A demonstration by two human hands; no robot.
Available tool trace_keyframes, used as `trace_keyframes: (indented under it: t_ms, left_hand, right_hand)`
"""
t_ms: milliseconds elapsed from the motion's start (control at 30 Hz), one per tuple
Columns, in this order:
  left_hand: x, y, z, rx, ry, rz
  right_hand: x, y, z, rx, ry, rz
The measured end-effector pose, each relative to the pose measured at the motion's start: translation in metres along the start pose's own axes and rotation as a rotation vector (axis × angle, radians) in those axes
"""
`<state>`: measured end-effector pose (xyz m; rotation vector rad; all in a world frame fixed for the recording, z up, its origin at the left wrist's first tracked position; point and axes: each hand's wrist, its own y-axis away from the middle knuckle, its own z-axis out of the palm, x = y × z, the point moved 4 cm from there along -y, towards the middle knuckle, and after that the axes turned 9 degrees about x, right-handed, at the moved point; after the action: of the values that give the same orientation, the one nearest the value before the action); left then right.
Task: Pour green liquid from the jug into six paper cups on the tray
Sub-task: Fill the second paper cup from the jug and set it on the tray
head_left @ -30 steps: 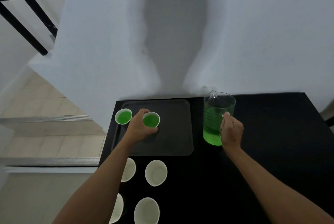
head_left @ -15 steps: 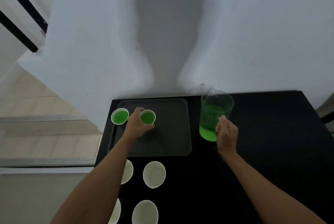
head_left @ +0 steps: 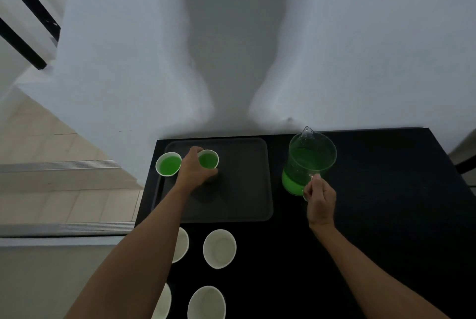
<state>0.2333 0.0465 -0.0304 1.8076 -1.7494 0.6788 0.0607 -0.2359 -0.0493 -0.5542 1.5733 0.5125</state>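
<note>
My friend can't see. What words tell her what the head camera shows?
The left hand holds a paper cup of green liquid at a dark tray, beside another filled cup. The right hand grips the jug. Four empty cups wait nearer on the black table.

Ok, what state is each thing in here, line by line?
Jug: upright, part full of green liquid, handle gripped by right hand.
Far-left cup: on tray, filled green.
Second cup: on tray, filled green, gripped by left hand.
Four near cups: empty, upright, on the table, off the tray.
</note>
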Motion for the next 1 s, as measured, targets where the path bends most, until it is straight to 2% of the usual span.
trace_keyframes:
  t_ms: [1000]
  left_hand:
    - [-0.006,-0.006,0.013,-0.076,0.019,-0.049]
  right_hand:
    - [0.001,0.000,-0.002,-0.048,0.032,0.013]
